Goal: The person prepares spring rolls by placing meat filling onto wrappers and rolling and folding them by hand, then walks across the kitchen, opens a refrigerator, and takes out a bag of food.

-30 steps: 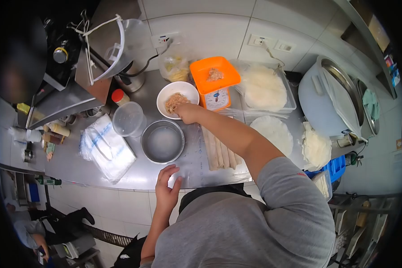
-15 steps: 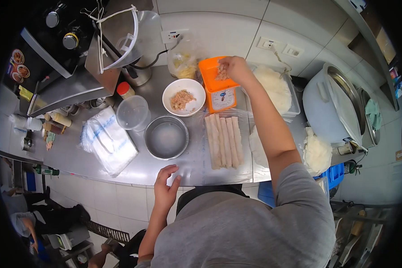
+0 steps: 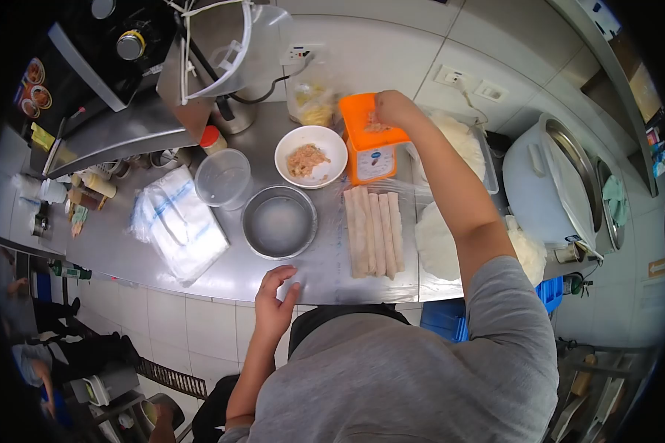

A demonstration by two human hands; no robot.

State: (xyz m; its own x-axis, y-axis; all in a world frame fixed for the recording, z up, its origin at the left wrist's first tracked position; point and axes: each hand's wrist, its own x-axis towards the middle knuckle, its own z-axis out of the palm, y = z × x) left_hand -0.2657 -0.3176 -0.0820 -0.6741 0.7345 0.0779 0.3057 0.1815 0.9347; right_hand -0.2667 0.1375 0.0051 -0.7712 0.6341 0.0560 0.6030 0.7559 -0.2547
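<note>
My right hand [image 3: 397,109] is over the orange tray of a kitchen scale [image 3: 373,164], its fingers closed at a clump of minced filling [image 3: 377,127]; the fingertips are partly hidden. My left hand [image 3: 276,299] hovers by the counter's front edge, fingers curved and apart, holding nothing. Just beyond it sits a round metal pan [image 3: 279,223] with some liquid. Left of the scale, a white bowl [image 3: 288,139] holds more minced filling. Several pale rolls [image 3: 374,232] lie side by side on plastic sheeting, with a round white wrapper [image 3: 437,242] to their right.
An empty clear tub [image 3: 223,179] and a stack of plastic bags [image 3: 181,229] are at left. A tray of white wrappers [image 3: 454,151] stands behind my right arm, near a large pot [image 3: 550,181]. Other people are at lower left, across the tiled floor [image 3: 166,317].
My view has shifted slightly. My right hand stays at the scale tray, its fingers now more tucked over the filling. My left hand keeps its curved pose by the counter edge.
</note>
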